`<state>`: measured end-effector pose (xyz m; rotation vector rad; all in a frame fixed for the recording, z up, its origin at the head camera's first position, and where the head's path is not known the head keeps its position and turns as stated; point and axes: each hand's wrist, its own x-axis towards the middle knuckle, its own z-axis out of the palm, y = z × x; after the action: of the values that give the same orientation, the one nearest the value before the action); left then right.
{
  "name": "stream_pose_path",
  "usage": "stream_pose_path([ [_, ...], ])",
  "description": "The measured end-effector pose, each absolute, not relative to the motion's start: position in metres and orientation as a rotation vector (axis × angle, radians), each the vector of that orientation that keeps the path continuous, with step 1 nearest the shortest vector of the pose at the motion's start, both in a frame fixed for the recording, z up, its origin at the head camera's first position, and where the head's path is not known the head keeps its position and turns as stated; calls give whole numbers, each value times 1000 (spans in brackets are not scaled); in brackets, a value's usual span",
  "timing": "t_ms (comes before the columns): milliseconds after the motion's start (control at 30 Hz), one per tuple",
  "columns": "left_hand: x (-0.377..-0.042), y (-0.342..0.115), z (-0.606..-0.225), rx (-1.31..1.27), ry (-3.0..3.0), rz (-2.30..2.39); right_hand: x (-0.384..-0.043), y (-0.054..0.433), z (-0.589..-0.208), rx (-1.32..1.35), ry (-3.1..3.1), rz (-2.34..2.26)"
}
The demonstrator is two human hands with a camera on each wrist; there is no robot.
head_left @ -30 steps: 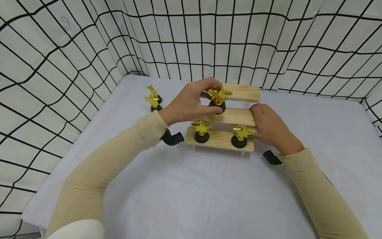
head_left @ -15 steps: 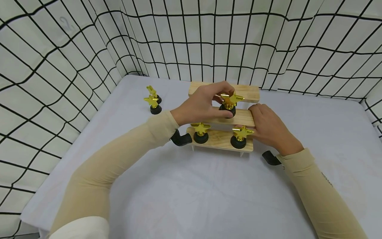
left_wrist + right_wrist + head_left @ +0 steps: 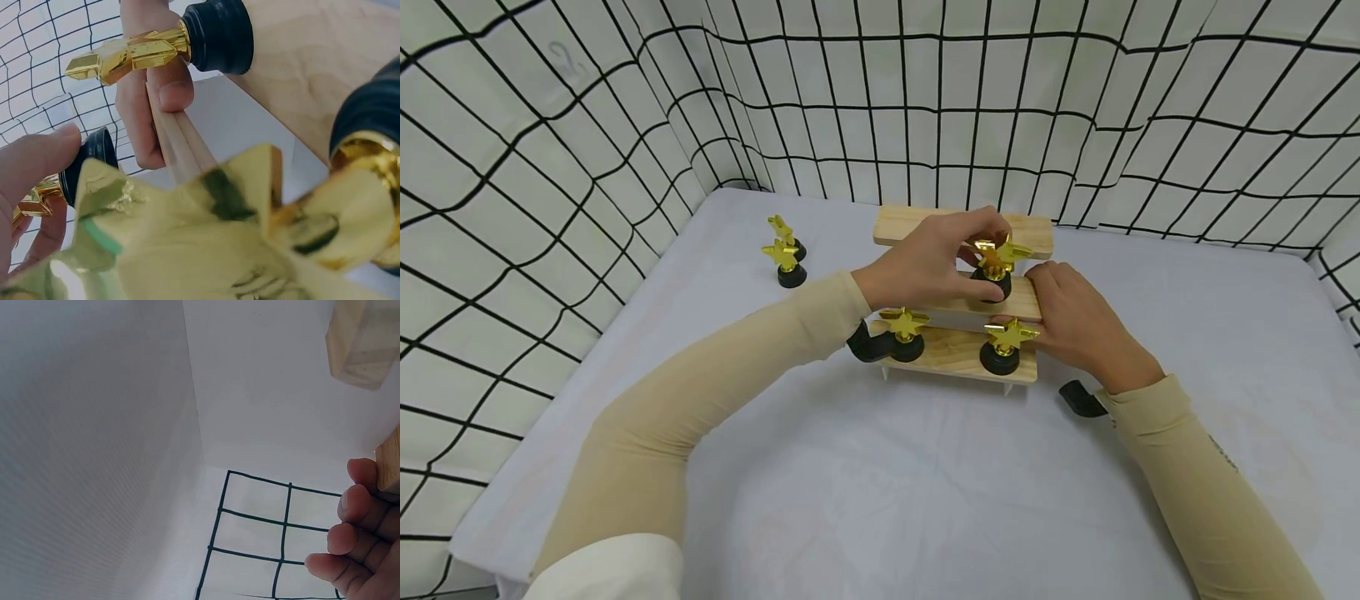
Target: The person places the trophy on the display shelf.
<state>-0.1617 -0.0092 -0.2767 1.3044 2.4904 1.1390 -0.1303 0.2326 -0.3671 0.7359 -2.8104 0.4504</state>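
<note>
- The left hand [image 3: 934, 260] is in front of the rack [image 3: 955, 357], its fingers pinching the held trophy [image 3: 1012, 252], with the thumb along the black base and the others behind the gold star.
- The held trophy is upright over the right part of the rack's middle shelf [image 3: 1019, 302]; whether its base touches the wood I cannot tell.
- The right hand [image 3: 1078, 321] is at the rack's right side, its fingers wrapped round that end of the middle shelf and close together.
- On the rack's bottom shelf [image 3: 951, 337] stand two trophies: the left trophy [image 3: 907, 348] near one end, the right trophy [image 3: 1000, 360] near the other, just below the right hand.
- The top shelf [image 3: 1033, 236] forms the rack's back step, partly hidden by the left hand.
- Well to the left of the rack, the near trophy [image 3: 781, 253] and the far trophy [image 3: 780, 226] stand upright on the surface [image 3: 880, 483], close together.
- The white-covered surface spreads in front of and around the rack.
- Behind the rack, and to both sides, runs a black net [image 3: 938, 107].
- Beige sleeves [image 3: 737, 358] reach toward the rack from both sides.
</note>
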Motion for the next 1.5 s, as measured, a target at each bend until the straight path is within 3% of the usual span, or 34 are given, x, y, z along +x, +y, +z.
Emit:
stream_pose_path([
  [1500,-158,14,-281,1285,2593,815,-131,232,-363,709,-2881,463],
])
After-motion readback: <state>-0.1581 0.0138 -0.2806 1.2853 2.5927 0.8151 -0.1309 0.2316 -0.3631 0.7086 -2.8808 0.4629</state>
